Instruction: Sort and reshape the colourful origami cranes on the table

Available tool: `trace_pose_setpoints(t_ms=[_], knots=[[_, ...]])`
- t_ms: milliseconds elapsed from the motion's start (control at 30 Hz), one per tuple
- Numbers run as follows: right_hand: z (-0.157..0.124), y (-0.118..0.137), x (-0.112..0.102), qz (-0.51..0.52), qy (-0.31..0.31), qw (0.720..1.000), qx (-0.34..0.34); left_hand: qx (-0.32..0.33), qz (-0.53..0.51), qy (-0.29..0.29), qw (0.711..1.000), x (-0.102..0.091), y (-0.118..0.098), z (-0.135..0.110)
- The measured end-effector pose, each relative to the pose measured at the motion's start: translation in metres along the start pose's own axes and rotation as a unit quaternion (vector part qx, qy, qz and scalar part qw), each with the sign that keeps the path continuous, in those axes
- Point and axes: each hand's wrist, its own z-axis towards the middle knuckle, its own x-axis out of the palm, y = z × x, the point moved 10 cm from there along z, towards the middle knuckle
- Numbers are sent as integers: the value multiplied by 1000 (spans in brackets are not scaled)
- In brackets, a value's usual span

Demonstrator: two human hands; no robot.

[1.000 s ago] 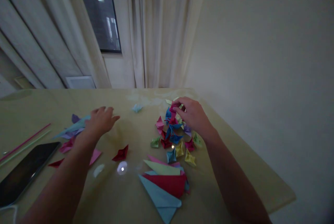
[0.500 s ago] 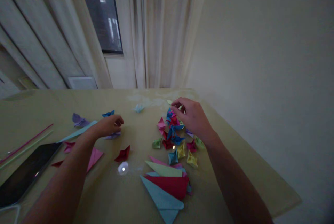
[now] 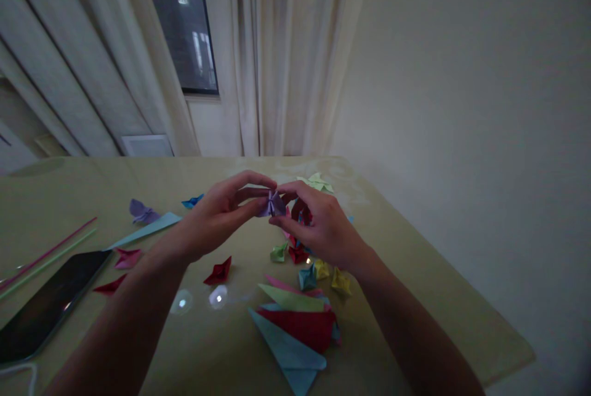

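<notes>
Both hands meet above the middle of the table [image 3: 415,297]. My left hand [image 3: 217,217] and my right hand [image 3: 318,226] pinch a small purple folded paper piece [image 3: 272,204] between their fingertips, lifted off the surface. Under and just beyond my right hand lies a heap of small folded paper pieces [image 3: 307,260] in red, blue, green and yellow. Part of that heap is hidden by the right hand.
Folded paper triangles [image 3: 295,328] in red, blue and green lie near the front. A red folded piece [image 3: 218,271], a purple one [image 3: 141,211], a long blue strip [image 3: 148,230], a dark tablet [image 3: 44,303] and thin sticks [image 3: 46,254] are at the left. Curtains and a window are behind.
My left hand picked up the purple piece from the left and carried it to the centre. My right hand left the heap and came to pinch the same piece.
</notes>
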Motion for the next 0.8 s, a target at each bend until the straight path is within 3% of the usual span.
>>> trace_pose_setpoints(t_ms=[367,533,667,800], knots=[[-1,-4,-11,-28,-47,998,1,-26,50,-3,998,-1,11,0],[-1,-17,-22,-8,-72,997,39,3,-8,-46,999,-4,3,-2],[-1,-19,-21,30,-65,996,54,34,6,-82,996,-10,-6,-3],[-2,-15,-27,13,-97,994,50,43,40,-78,995,-10,-8,-3]])
